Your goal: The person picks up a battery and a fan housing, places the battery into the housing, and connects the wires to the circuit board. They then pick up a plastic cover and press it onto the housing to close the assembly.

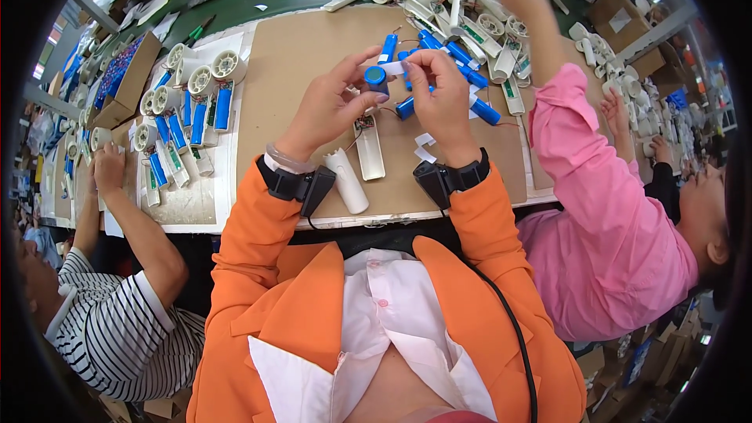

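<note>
My left hand [335, 98] is closed around a blue cylindrical battery [376, 76], held end-up above the board. With its fingertips my right hand [445, 98] pinches a small white strip [393, 68], which reaches across to the battery's end. Whether the strip is paper or tape I cannot tell. Under my hands lie an open white plastic housing [370, 153] with wires at its top and a white tubular shell [345, 182]. White paper scraps [424, 146] rest by my right wrist. Just beyond my right hand are several loose blue batteries [462, 63] with thin wires.
A brown board [282, 39] covers the table before me. White round-headed housings [200, 81] with blue batteries stand at left, where a striped-sleeved co-worker's hand [108, 166] works. Far right, a pink-sleeved arm [540, 39] reaches over a pile of white housings [492, 25].
</note>
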`<act>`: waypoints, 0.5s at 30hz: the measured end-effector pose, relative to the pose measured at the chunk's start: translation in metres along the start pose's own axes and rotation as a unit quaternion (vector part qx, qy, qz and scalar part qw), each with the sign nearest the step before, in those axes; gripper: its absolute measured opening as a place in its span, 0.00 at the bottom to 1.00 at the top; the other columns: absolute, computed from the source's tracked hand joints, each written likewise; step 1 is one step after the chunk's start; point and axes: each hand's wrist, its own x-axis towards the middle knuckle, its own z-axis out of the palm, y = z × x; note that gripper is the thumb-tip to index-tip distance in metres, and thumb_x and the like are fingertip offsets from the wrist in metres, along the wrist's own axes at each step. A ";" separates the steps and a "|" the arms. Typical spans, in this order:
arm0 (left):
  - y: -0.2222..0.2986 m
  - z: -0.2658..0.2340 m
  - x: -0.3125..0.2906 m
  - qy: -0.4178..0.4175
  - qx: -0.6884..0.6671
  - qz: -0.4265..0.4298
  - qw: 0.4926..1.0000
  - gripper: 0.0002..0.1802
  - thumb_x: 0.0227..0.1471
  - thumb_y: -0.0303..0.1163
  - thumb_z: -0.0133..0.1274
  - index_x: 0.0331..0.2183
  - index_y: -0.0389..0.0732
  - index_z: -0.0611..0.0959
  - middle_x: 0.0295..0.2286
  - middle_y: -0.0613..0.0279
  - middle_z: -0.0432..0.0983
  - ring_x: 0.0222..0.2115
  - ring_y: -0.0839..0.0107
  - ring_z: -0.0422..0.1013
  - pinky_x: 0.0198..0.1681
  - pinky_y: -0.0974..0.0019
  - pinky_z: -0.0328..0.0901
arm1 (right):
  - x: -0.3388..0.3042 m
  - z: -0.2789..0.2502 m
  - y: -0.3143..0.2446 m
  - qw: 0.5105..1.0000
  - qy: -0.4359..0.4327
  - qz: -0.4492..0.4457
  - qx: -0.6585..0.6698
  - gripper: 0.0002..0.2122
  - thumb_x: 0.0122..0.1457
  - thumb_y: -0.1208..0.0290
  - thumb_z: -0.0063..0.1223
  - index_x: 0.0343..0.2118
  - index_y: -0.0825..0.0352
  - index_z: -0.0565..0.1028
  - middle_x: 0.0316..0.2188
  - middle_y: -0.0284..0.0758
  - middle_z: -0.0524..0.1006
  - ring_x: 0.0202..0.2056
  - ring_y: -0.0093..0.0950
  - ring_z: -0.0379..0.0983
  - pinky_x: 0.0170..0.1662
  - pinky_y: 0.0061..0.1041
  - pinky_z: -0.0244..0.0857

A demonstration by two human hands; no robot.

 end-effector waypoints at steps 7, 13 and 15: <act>-0.002 -0.005 0.000 -0.006 -0.086 0.034 0.996 0.37 0.55 0.16 0.49 0.63 0.42 0.56 0.45 0.56 0.76 0.43 0.71 0.74 0.43 0.70 0.72 | 0.010 -0.054 0.013 0.993 -0.069 -0.028 -0.086 0.03 0.58 0.81 0.53 0.35 0.70 0.75 0.31 0.36 0.76 0.32 0.23 0.73 0.36 0.20 0.67; -0.007 0.001 0.001 0.057 -0.018 0.165 0.984 0.37 0.51 0.13 0.49 0.61 0.45 0.61 0.46 0.57 0.76 0.41 0.69 0.75 0.39 0.69 0.73 | 0.001 -0.048 -0.007 0.988 -0.154 0.025 0.022 0.19 0.52 0.71 0.61 0.48 0.68 0.73 0.38 0.34 0.76 0.39 0.26 0.72 0.41 0.22 0.66; -0.003 0.001 0.002 0.046 0.085 0.193 0.976 0.37 0.49 0.14 0.52 0.60 0.44 0.63 0.45 0.56 0.77 0.40 0.67 0.75 0.39 0.69 0.73 | -0.003 -0.035 -0.016 0.979 -0.168 0.082 0.081 0.23 0.51 0.69 0.64 0.51 0.67 0.72 0.40 0.34 0.76 0.41 0.27 0.72 0.42 0.22 0.65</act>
